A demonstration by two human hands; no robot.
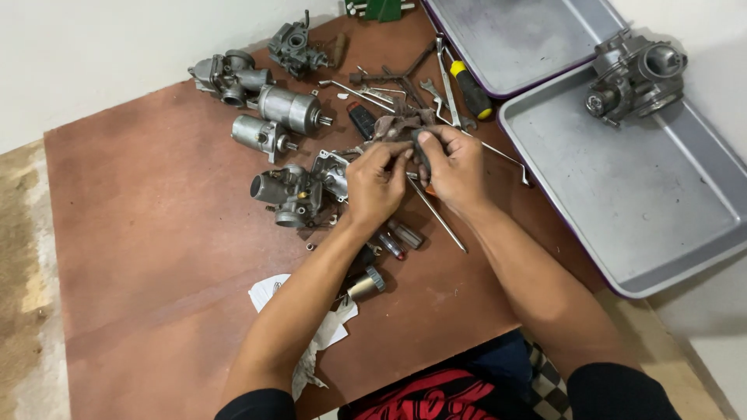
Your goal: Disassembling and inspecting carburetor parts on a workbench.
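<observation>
Head view: the left hand (376,183) and the right hand (455,167) meet above the brown board (156,233), both closed on one small dark part (420,148) pinched between the fingertips, apparently so each hand steadies it against the other. The part sits just right of the carburetor body (292,194) lying on the board; a thin metal rod (436,214) lies beneath the hands, and another carburetor (634,78) rests apart in the grey tray (646,202), well right of the carburetor body.
</observation>
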